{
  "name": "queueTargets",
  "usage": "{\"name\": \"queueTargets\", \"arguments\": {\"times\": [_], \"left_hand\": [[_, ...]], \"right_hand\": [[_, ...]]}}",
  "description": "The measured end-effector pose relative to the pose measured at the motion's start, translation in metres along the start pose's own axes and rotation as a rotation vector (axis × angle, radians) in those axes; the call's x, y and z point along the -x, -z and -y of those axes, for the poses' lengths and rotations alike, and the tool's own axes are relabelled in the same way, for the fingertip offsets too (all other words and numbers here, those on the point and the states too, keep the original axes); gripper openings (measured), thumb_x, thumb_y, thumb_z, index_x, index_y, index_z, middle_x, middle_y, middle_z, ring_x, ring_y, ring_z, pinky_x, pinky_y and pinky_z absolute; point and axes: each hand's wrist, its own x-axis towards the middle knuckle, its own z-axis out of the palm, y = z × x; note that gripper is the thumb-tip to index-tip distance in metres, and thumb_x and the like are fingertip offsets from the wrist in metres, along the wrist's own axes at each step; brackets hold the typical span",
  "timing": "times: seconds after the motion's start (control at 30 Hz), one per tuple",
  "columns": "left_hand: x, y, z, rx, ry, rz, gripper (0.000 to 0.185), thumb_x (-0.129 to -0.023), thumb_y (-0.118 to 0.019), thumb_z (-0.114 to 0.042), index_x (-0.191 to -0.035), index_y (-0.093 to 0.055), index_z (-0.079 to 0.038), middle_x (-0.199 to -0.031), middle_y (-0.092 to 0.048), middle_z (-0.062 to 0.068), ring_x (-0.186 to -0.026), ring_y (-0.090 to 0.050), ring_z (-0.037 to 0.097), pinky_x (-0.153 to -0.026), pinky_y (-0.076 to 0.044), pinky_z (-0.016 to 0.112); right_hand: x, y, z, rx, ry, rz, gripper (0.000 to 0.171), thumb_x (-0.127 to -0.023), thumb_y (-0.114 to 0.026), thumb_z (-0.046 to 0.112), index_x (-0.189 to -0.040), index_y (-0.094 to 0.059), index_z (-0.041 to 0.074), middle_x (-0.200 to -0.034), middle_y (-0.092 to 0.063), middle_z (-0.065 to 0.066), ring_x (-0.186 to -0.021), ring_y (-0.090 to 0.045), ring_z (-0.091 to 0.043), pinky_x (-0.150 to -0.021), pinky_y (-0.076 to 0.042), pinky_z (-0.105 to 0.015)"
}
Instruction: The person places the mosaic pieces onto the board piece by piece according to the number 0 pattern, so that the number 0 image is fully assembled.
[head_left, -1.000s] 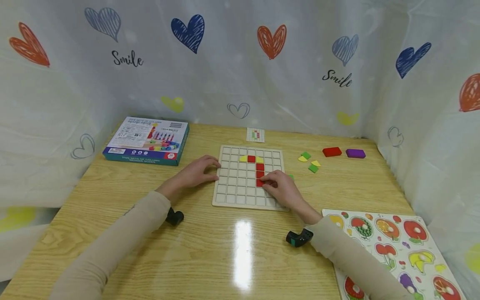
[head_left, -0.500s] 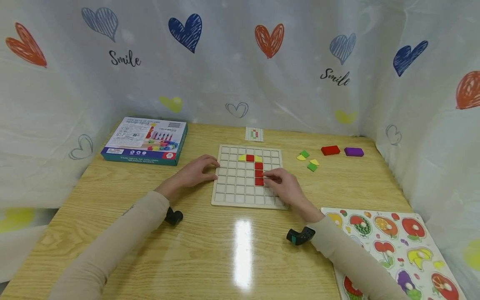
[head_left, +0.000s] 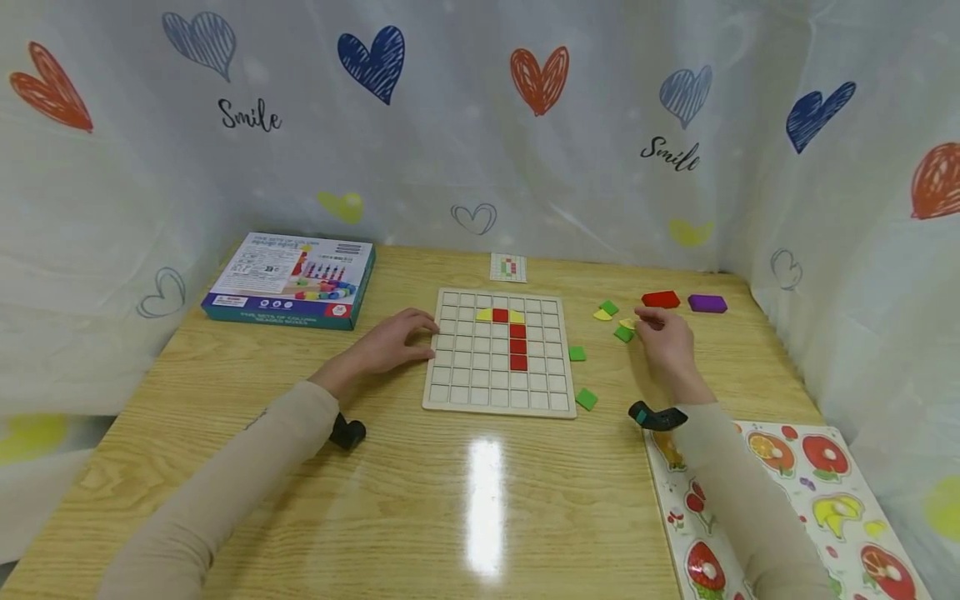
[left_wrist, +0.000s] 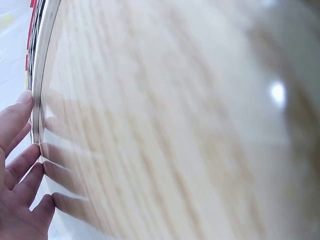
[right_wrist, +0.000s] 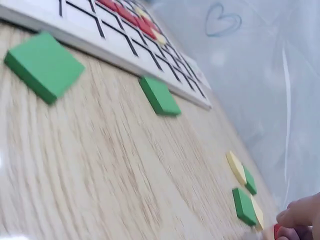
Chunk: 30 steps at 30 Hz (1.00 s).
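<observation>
Board (head_left: pixel 500 362) against left hand (head_left: pixel 392 340); right hand (head_left: pixel 667 340) — near yellow tile (head_left: pixel 627 324)

On a glossy wood-grain table (head_left: pixel 420 500): at far left, a flat box (head_left: pixel 330 279); centre, a gridded board (head_left: pixel 457 375) with a small card (head_left: pixel 498 267) behind; rightward, four green tiles (head_left: pixel 587 400), two yellow pieces (head_left: pixel 602 315), a red block (head_left: pixel 663 297), a purple block (head_left: pixel 707 303); near right, a fruit puzzle board (head_left: pixel 825 487).

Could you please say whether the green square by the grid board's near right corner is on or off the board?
Off: the green square lies on the table, beyond the right edge of the grid board in the head view.
</observation>
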Motion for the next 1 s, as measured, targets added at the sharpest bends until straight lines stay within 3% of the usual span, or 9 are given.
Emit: {"name": "queueTargets", "arguments": {"times": [0.2,0.5,0.73,1.0], "left_hand": [[0.001,-0.001,0.000,0.002,0.002,0.002,0.039,-0.092,-0.070,-0.024,-0.125,-0.062,-0.005,-0.137,-0.050,0.014,-0.131,-0.044,0.032,-0.111,-0.033,0.048],[0.001,0.001,-0.001,0.006,-0.001,-0.001,0.038,-0.093,-0.069,-0.022,-0.125,-0.061,-0.004,-0.137,-0.049,0.015,-0.132,-0.043,0.032,-0.112,-0.032,0.048],[0.001,0.000,0.001,0.009,0.007,0.004,0.038,-0.093,-0.070,-0.023,-0.125,-0.061,-0.005,-0.138,-0.049,0.015,-0.132,-0.043,0.032,-0.112,-0.032,0.048],[0.001,-0.001,0.001,0.008,0.007,-0.001,0.038,-0.093,-0.069,-0.024,-0.125,-0.061,-0.005,-0.138,-0.049,0.015,-0.132,-0.043,0.032,-0.112,-0.033,0.048]], "right_hand": [[-0.009,0.011,-0.018,0.094,-0.018,0.053,0.043,-0.095,-0.059,0.011,-0.135,-0.053,-0.005,-0.124,-0.059,-0.024,-0.112,-0.054,-0.034,-0.092,-0.045,-0.040],[-0.018,0.006,-0.010,0.166,0.062,0.128,0.047,-0.096,-0.061,0.018,-0.134,-0.052,-0.008,-0.128,-0.055,-0.026,-0.113,-0.051,-0.036,-0.100,-0.043,-0.050],[-0.023,-0.001,-0.009,0.240,0.165,0.105,0.040,-0.095,-0.063,0.020,-0.124,-0.060,-0.008,-0.118,-0.060,-0.028,-0.107,-0.056,-0.039,-0.095,-0.045,-0.052],[-0.020,-0.003,-0.009,0.234,0.228,0.097,0.031,-0.096,-0.061,0.012,-0.120,-0.063,-0.008,-0.113,-0.062,-0.027,-0.103,-0.056,-0.038,-0.093,-0.045,-0.052]]}}
